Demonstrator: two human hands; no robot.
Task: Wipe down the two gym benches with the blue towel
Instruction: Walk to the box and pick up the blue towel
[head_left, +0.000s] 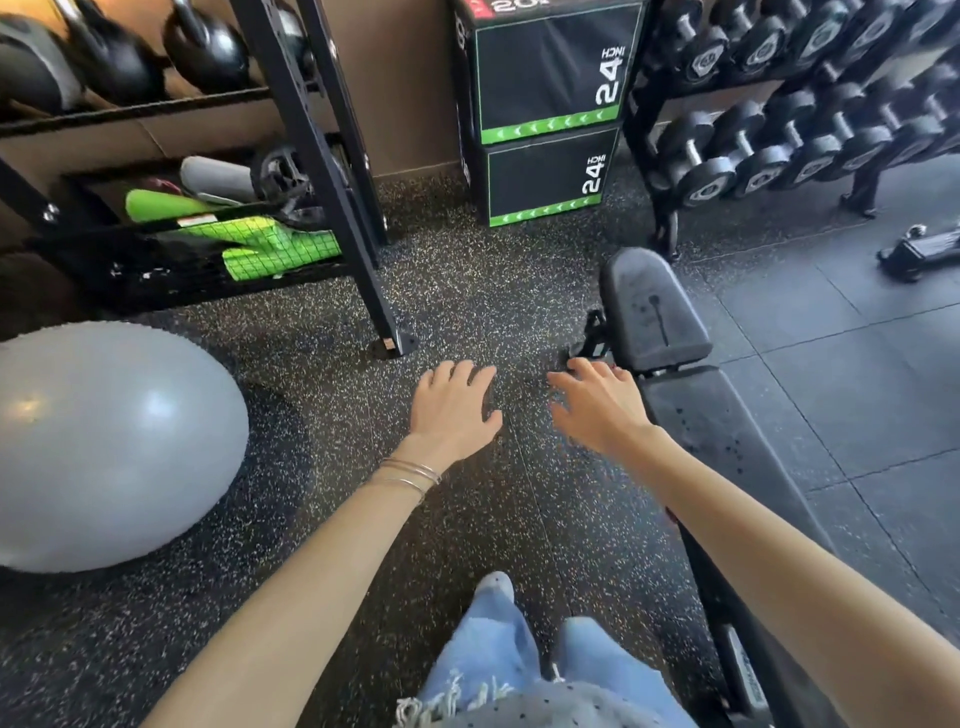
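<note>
A black padded gym bench (727, 431) runs from the centre right toward the lower right, its raised end pad (649, 306) pointing at the dumbbell rack. My right hand (597, 402) hovers with spread fingers just left of the bench's hinge, holding nothing. Over the speckled floor, my left hand (452, 405) is stretched out with relaxed fingers, also holding nothing. No blue towel shows anywhere. Only one bench is in view.
A grey exercise ball (104, 447) lies at the left. Behind it a black rack (332, 171) holds kettlebells and green mats. Two stacked plyo boxes (545, 114) stand at the back. A dumbbell rack (805, 104) fills the upper right. My jeans and shoe (496, 587) show below.
</note>
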